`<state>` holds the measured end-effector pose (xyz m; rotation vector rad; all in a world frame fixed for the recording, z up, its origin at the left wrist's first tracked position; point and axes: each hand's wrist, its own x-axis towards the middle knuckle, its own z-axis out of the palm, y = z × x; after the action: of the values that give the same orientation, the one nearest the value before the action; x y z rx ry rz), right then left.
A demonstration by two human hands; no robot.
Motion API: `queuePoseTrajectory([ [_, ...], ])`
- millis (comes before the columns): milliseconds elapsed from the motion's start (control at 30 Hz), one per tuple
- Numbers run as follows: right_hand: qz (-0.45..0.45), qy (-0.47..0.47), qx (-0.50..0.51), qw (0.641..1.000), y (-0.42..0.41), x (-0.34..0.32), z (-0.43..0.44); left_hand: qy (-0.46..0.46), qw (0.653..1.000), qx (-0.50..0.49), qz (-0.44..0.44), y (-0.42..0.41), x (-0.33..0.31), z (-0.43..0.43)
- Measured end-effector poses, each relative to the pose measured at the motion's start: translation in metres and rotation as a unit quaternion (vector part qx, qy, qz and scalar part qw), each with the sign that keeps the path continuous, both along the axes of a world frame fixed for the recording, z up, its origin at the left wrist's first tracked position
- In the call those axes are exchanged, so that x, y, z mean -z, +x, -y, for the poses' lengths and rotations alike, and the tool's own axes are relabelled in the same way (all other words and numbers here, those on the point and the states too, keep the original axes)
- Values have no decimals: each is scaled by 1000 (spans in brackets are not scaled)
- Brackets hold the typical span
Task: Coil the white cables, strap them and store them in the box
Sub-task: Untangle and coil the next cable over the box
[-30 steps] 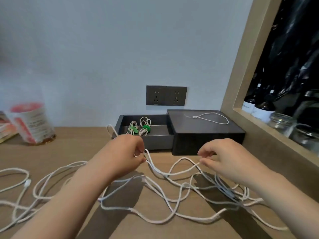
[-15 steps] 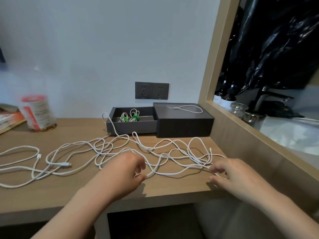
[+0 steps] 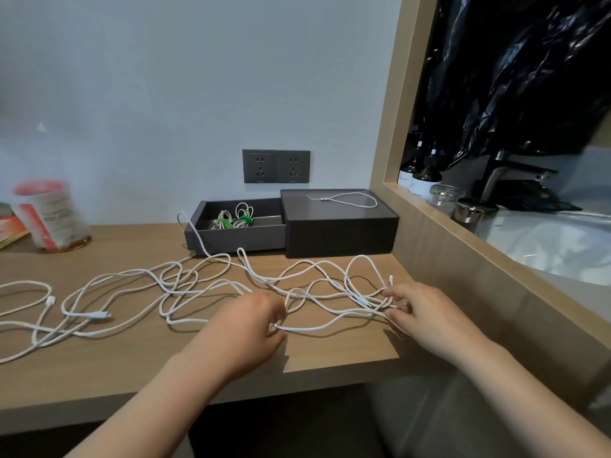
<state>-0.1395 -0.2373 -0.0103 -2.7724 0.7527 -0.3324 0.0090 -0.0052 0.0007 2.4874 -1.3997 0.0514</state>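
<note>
Your left hand (image 3: 251,322) sits near the front edge of the desk (image 3: 115,368), fingers curled in, pinching one strand of the white cables (image 3: 205,285). That strand runs across to your right hand (image 3: 426,315), where your thumb and bent fingertips (image 3: 391,295) close on several strands at the right end of the tangle. The cables lie loose over the desk in overlapping loops, from the far left edge to just beside the wooden side panel on the right, with a few plug ends showing among them. One loop rises against the front of the dark box (image 3: 238,239), whose drawer stands pulled out to the left of its sleeve. Inside the drawer lie two small coiled cables (image 3: 231,221) bound with green straps. A short white cord (image 3: 350,200) rests on top of the sleeve. Behind the box is a double wall socket (image 3: 276,166); a red-lidded jar (image 3: 49,216) stands far left.
</note>
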Motion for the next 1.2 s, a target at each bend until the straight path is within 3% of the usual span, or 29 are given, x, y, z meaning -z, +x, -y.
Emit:
queuePoseTrajectory([
  [167, 9, 8, -27, 1000, 27, 6, 8, 1, 1000, 0, -7, -2, 10, 12],
  [300, 40, -4, 27, 999, 39, 0, 19, 2, 1000, -2, -15, 0, 13, 15],
  [467, 0, 146, 46, 988, 52, -1, 28, 5, 1000, 1, -18, 3, 16, 16],
  [800, -7, 151, -80, 985, 40, -12, -5, -32, 997, -16, -61, 11, 37, 0],
  [1000, -90, 93, -138, 982, 36, 0, -35, -75, 993, -62, -65, 20, 46, -30],
  [1200, -10, 135, -106, 985, 45, -3, -30, -49, 996, -43, -59, 24, 45, -47],
])
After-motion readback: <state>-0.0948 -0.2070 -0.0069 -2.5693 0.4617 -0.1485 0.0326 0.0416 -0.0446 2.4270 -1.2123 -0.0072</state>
